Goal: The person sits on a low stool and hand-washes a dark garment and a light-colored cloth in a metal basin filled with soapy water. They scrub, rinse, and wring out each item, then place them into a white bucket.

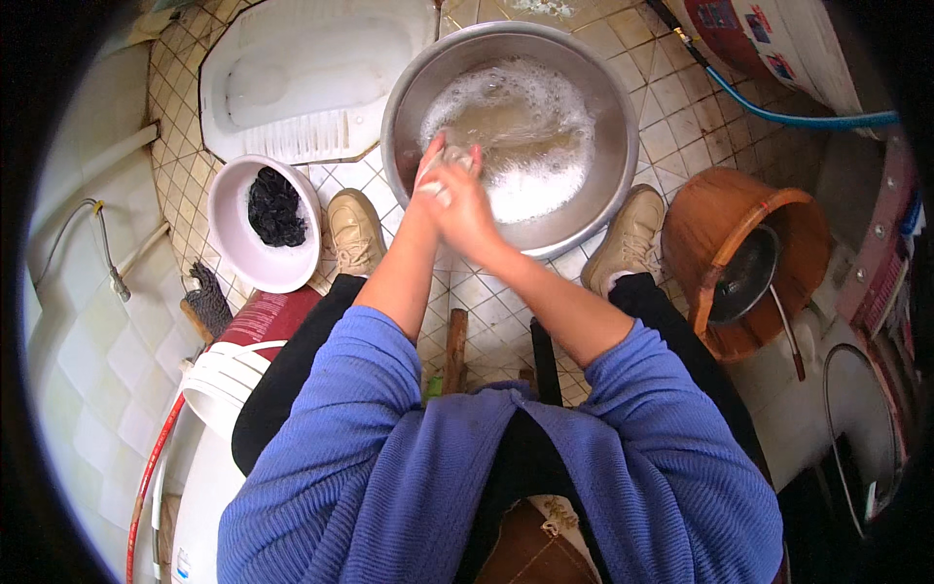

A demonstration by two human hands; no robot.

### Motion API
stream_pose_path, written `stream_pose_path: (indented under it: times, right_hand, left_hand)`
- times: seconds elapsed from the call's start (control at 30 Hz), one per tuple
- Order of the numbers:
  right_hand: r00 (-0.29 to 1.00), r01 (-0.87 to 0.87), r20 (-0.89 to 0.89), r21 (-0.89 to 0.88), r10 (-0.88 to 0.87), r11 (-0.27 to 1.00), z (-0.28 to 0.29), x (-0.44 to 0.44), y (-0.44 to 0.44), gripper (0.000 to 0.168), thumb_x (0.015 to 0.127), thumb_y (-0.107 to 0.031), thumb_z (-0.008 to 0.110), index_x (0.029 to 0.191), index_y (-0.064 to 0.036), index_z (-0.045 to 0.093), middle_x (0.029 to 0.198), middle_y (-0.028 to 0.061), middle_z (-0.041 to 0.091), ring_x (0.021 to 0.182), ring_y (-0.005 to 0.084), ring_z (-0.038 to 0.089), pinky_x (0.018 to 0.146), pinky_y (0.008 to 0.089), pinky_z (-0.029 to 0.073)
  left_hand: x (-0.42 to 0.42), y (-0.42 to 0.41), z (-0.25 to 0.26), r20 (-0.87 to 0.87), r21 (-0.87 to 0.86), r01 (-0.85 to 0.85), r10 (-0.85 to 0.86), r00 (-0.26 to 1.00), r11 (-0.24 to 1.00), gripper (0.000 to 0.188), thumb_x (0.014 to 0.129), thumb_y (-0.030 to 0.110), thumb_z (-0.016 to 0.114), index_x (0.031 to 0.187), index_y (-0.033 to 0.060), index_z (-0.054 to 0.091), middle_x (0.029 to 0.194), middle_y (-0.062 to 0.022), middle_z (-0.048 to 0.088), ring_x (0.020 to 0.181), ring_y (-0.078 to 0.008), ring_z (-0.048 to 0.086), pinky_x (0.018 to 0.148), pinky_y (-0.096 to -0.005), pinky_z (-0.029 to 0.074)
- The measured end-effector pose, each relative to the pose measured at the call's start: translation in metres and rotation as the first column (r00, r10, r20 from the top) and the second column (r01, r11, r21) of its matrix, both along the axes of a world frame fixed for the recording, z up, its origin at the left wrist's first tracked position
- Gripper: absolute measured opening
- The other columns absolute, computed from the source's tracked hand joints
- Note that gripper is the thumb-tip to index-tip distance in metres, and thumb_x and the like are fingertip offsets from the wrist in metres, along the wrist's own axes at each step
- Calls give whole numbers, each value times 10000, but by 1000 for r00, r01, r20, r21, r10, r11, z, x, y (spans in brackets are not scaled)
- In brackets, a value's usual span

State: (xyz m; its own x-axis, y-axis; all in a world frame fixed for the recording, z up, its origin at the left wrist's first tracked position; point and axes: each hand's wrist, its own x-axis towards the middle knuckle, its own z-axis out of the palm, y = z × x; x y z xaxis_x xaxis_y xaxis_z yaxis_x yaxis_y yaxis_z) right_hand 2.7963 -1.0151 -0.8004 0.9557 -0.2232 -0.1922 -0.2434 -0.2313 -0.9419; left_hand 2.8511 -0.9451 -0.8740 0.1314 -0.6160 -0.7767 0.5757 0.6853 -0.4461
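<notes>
A wide stainless steel basin (398,95) stands on the floor between my feet. Cloudy brownish water with white suds (540,190) fills its lower part. Over the basin's near left side my left hand (427,171) and my right hand (463,208) are pressed together. Between them shows a small pale wet cloth (457,155), mostly covered by my fingers; its exact kind cannot be made out. Both hands look wet, and the right is slightly blurred.
A pale plastic basin (226,252) with black wet cloth (277,208) stands left, near a white squat toilet (314,66). At right, an orange-brown bucket (810,241) holds a metal ladle (744,281). A blue hose (788,117) crosses the upper right; a white bucket (226,379) lies left.
</notes>
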Motion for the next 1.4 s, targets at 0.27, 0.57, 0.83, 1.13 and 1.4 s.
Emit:
stream_pose_path:
  times: [0.27,0.57,0.83,1.13,1.4]
  right_hand:
    - [970,239,76,-489,-232,839,41,56,-44,130,689,-183,610,744,-75,562,788,126,572,726,339,558,626,417,440]
    - [971,234,144,-435,-190,869,122,-5,-18,182,706,-242,585,739,-64,563,716,143,573,657,353,558,595,437,433]
    - [988,55,-154,140,-33,989,161,-36,-69,371,771,-359,609,693,4,601,610,52,564,542,134,494,519,291,415]
    - [986,-48,-124,450,116,892,236,-55,-70,262,846,-251,544,967,-22,580,865,68,585,778,144,574,644,272,481]
    - [959,250,-206,287,-195,925,261,-81,-80,287,785,-195,611,1021,-45,546,968,74,546,797,171,556,666,325,481]
  left_hand:
    - [-10,-60,124,311,617,191,-460,832,763,278,850,411,499,780,143,513,664,-5,511,575,-122,506,473,-304,402]
    - [-45,-26,159,514,315,47,-212,831,948,312,867,399,450,837,100,536,703,-37,566,557,-183,550,501,-302,469]
    - [-86,11,193,139,990,-40,-990,-4,139,480,816,280,534,1197,6,431,1071,-163,534,989,-230,529,839,-324,419]
    - [-94,23,254,627,777,93,-755,-191,622,437,847,405,506,1095,46,529,954,-32,589,837,-107,543,742,-260,421]
    - [-124,12,283,907,378,94,-389,160,921,288,811,112,577,1074,31,491,952,-56,581,809,-131,580,701,-263,493]
